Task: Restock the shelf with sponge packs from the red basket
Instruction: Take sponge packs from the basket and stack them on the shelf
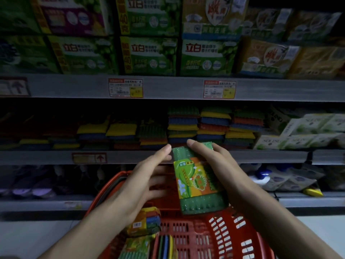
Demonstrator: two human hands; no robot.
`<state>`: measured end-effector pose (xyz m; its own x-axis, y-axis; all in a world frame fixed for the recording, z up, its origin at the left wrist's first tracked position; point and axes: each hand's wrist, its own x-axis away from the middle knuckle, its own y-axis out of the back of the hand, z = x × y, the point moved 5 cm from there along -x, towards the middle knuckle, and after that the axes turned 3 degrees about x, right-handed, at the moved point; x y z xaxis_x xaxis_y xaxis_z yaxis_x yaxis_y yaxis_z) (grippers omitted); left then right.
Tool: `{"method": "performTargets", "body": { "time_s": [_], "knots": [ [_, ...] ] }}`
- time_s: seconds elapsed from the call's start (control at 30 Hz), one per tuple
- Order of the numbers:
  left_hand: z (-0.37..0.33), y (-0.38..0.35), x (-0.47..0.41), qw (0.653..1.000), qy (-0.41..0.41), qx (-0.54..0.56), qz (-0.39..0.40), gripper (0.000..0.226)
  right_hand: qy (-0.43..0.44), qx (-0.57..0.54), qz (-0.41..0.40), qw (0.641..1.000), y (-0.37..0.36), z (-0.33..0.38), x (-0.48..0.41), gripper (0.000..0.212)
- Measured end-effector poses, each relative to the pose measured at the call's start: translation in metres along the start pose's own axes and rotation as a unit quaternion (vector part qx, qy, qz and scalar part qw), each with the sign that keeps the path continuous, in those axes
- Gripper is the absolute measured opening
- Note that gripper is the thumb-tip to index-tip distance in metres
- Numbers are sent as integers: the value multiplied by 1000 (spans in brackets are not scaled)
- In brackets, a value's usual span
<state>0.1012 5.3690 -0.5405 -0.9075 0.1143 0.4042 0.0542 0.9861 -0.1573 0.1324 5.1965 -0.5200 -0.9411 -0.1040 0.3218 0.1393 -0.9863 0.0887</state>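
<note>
Fingers of the right hand are curled round a green sponge pack above the red basket.
The left hand is held open just beside it. The pack is judged light, soft and slick-wrapped, best gripped across its long edges; its long axis is pointed toward the shelf, top tilted slightly left.

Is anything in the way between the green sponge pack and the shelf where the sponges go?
Nothing visible. The right hand holds the pack before the shelf edge, and the left hand is beside it, not in front. The stacks straight behind are tall; those further left are lower.
</note>
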Motion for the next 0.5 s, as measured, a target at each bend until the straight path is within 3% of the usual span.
{"method": "performTargets", "body": {
  "time_s": [0.1, 0.17, 0.23, 0.33, 0.5],
  "knots": [
    [13, 3, 4, 992, 71, 81, 68, 72, 11, -47, -9, 999, -14, 3, -3, 50],
    [24, 14, 2, 991, 58, 75, 99, 81, 5, -86, -4, 996, -23, 4, -6, 56],
    [26, 24, 6, 992, 27, 45, 113, 71, -2, -99, 14, 995, -33, 6, -7, 59],
    [23, 44, 10, 995, -1, 61, 81, 58, 9, -82, 15, 996, -40, 8, -8, 51],
    [17, 94, 2, 988, -33, 149, -8, 70, 49, -39, 20, 998, -43, 6, -2, 45]
  ]
}}
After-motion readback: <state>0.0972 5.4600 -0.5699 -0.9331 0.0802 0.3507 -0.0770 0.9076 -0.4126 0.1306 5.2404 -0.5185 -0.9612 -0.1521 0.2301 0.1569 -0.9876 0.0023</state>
